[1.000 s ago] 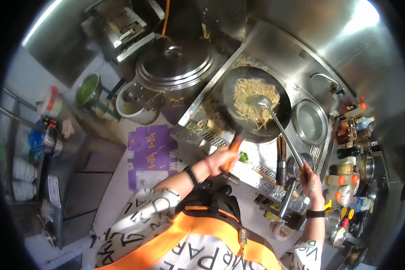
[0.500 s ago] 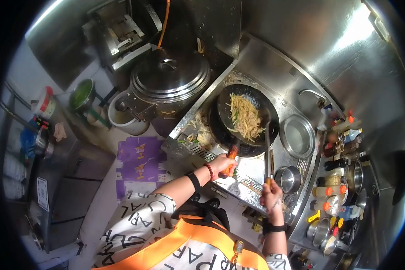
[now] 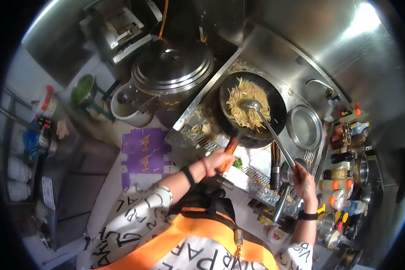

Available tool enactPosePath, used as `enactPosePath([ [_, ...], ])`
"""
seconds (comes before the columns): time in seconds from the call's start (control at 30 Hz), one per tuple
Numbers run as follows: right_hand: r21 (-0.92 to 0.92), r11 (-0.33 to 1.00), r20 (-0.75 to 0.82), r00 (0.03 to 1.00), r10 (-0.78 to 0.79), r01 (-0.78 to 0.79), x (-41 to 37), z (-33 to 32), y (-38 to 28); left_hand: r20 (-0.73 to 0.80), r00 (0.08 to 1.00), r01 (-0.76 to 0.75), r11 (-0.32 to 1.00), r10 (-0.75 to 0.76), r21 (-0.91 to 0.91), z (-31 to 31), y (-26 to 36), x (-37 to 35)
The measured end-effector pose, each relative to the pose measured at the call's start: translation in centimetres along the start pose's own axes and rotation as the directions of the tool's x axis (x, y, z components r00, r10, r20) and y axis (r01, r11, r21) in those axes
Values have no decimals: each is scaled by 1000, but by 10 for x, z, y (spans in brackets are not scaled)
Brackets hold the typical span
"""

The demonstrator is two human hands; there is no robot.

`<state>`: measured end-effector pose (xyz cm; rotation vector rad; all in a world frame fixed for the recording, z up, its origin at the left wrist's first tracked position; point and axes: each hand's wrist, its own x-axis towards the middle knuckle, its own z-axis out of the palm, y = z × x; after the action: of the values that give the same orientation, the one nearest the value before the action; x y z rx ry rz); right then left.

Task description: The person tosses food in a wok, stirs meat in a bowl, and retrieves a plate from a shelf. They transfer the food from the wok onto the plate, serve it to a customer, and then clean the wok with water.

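Observation:
My left hand (image 3: 218,162) is closed round the reddish wooden handle (image 3: 230,147) of a black wok (image 3: 278,101) over the stove. Pale shredded food (image 3: 247,118) lies in the wok with brownish pieces among it. My right hand (image 3: 304,182) grips the end of a long metal ladle (image 3: 280,141), whose bowl rests on the food. Just right of the wok sits a round metal pan (image 3: 305,127). A bit of green leaf (image 3: 237,162) lies on the stove front near my left hand.
A large lidded pot (image 3: 173,67) stands left of the wok. Seasoning bottles (image 3: 339,185) and metal bowls line the right side. A faucet (image 3: 319,83) is behind the round pan. Purple cardboard (image 3: 145,150) lies on the floor at left.
My right hand has moved right and slightly up, and the ladle's bowl has come over the food from the wok's right side. The food has shifted in the wok. My left hand still holds the handle.

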<state>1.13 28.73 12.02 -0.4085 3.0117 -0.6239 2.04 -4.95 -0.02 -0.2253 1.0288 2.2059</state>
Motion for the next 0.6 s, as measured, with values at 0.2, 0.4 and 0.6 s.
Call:
enactPosePath([
  [0.2,580,779,70,967,245,-239,-47,-59,-11,42,997,71,987,-66,-145,-6,-13,-49],
  [0.4,698,610,204,920,334,-376,-16,14,-21,-58,997,45,987,-54,-151,13,11,22],
  [0.6,544,820,126,984,129,-177,-23,82,-20,-67,995,68,996,-71,-55,6,8,26],
])
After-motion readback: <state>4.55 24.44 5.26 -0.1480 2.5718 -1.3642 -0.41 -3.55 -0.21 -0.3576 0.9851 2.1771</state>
